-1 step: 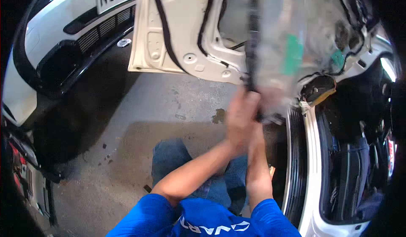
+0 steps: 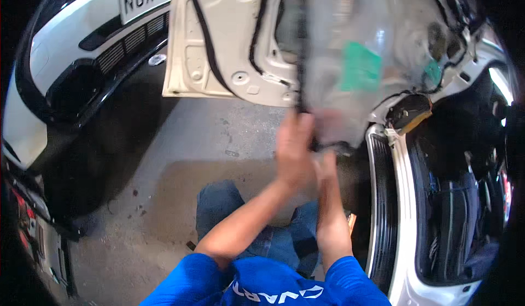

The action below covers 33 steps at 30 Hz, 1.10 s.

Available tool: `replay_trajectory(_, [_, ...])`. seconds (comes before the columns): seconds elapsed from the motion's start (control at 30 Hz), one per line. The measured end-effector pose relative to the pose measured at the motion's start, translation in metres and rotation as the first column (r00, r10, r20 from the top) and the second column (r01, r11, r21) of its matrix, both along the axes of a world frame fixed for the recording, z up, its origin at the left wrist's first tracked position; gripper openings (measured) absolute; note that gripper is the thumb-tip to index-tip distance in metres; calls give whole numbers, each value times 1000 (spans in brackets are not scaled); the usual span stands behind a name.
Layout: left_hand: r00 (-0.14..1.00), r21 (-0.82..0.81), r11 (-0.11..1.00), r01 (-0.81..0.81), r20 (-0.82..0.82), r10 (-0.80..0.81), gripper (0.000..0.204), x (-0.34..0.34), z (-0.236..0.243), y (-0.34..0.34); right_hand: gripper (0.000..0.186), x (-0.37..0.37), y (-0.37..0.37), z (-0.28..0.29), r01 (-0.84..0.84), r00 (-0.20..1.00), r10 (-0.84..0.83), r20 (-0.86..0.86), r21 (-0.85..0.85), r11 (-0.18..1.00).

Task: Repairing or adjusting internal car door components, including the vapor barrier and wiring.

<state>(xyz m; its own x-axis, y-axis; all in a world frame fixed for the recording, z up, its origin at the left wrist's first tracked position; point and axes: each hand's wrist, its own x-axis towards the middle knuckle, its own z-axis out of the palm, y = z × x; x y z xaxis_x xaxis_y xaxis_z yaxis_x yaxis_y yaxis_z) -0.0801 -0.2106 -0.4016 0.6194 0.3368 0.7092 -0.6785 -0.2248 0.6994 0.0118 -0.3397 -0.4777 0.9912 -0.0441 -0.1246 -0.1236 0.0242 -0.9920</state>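
A hazy clear plastic sheet with a black sticky edge hangs off the inner side of a cream car door. Green tape is stuck on it. My left hand is closed at the sheet's lower left corner, against the black edge, and is blurred. Close beside it, my right hand reaches up behind the lower part of the sheet; its fingers show only as a smear through the film, so their grip cannot be made out.
At the left stands a white car's bumper with a dark grille. The car's door sill and dark interior lie on the right. A small crumpled white scrap sits near the bumper, above the grey concrete floor.
Both hands have moved left, and the sheet's black edge and green tape have shifted left with them. More of the film is spread out over the door.
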Motion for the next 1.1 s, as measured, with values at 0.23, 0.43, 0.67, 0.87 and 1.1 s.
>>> replay_trajectory(0.23, [866,-609,665,432,73,-495,29,73,2,38,35,13,24,-22,-57,988,122,90,-523,850])
replay_trajectory(0.43, [919,-655,713,250,-69,-387,14,127,-4,65,30,6,53,-6,435,655,155,739,-537,723])
replay_trajectory(0.67, [920,-612,740,279,-51,-390,30,130,-7,70,27,-7,66,38,668,451,158,879,-449,593])
replay_trajectory(0.87, [911,-630,711,312,-15,-413,33,128,-6,72,53,-33,49,-6,531,475,388,789,-609,589])
replay_trajectory(1.1, [672,-799,396,452,12,-741,20,100,-11,73,43,-39,14,-4,-348,926,162,341,606,716])
